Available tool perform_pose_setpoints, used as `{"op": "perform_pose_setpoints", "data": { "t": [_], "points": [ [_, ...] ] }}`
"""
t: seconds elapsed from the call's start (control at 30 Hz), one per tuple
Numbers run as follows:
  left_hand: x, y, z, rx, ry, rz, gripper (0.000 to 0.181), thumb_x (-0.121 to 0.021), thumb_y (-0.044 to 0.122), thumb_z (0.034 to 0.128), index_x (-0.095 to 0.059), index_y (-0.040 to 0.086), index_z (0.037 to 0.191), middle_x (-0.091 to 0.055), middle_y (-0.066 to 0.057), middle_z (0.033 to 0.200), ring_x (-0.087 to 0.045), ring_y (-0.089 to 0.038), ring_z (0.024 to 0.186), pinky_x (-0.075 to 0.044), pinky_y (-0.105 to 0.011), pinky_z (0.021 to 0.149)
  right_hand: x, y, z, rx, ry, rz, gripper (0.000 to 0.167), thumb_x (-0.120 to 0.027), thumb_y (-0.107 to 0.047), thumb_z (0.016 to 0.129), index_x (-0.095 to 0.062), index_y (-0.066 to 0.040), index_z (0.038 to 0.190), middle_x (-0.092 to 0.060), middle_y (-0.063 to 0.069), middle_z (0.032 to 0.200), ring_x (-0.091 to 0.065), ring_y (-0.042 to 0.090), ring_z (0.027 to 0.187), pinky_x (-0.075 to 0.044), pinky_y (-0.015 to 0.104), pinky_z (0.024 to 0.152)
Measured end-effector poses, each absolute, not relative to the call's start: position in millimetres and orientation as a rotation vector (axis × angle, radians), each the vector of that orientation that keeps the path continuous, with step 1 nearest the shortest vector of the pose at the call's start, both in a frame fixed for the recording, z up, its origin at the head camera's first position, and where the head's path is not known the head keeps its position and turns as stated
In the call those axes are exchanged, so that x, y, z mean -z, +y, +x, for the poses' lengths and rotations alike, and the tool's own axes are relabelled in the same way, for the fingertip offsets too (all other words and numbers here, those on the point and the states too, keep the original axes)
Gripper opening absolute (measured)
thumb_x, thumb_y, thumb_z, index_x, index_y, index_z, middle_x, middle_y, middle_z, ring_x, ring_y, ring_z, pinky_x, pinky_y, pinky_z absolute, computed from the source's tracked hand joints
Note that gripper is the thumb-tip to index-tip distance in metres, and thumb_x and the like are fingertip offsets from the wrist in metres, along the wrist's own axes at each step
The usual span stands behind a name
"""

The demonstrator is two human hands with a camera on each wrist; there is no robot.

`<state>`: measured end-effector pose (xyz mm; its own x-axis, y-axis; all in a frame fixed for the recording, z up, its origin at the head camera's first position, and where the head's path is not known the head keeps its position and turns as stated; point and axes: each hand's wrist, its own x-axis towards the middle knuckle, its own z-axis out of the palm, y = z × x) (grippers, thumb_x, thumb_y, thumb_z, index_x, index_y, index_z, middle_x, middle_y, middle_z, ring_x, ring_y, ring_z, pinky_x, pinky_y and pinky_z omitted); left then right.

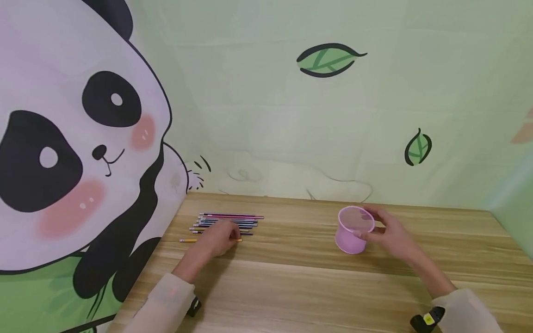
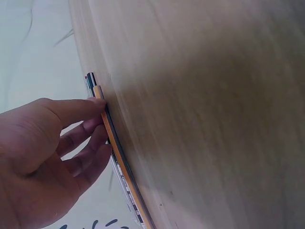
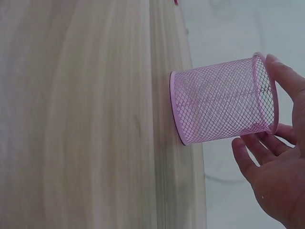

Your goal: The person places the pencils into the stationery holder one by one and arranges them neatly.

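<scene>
My left hand (image 1: 217,237) is over the near side of a row of pencils at the left of the table. It pinches a yellow pencil (image 2: 117,147) towards one end, thumb on the near side and fingers behind, as the left wrist view shows. That pencil lies level, nearest to me. Several darker pencils (image 1: 226,217) lie side by side just beyond it, partly hidden by the hand. At the right, a pink mesh pen holder (image 3: 219,102) stands upright on the table. My right hand (image 1: 393,237) holds its rim between thumb and fingers.
The wooden table (image 1: 291,291) ends at the back against a pale green wall cloth (image 1: 250,115) printed with leaves and a large panda (image 1: 104,152). Bare wood lies between the pencils and the pen holder.
</scene>
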<state>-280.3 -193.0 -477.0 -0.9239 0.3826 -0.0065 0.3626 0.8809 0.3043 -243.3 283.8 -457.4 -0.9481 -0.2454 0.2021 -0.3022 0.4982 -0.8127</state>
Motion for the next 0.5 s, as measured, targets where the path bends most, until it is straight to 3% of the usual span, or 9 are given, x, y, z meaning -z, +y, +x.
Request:
{"op": "perform_pose_setpoints", "data": {
  "t": [0.23, 0.5],
  "points": [
    [477, -195, -282, -0.475, 2.954, 0.633, 0.012, -0.081, 0.001, 0.092, -0.076, 0.011, 0.09, -0.065, 0.002, 0.087, -0.059, -0.012, 0.081, -0.055, -0.034, 0.076, 460, 259, -236, -1.498, -2.639, 0.571, 0.081, -0.087, -0.013, 0.089, -0.042, 0.009, 0.153, -0.054, 0.03, 0.147, -0.053, 0.045, 0.134, -0.051, 0.059, 0.105],
    [477, -198, -283, -0.507, 2.928, 0.74, 0.01, -0.081, 0.005, 0.0929, -0.074, 0.01, 0.088, -0.064, 0.004, 0.081, -0.058, -0.01, 0.077, -0.053, -0.032, 0.072, 463, 250, -233, -1.533, -2.632, 0.574, 0.08, -0.086, -0.014, 0.09, -0.042, 0.007, 0.153, -0.052, 0.029, 0.149, -0.053, 0.045, 0.135, -0.052, 0.057, 0.106]
  ]
}}
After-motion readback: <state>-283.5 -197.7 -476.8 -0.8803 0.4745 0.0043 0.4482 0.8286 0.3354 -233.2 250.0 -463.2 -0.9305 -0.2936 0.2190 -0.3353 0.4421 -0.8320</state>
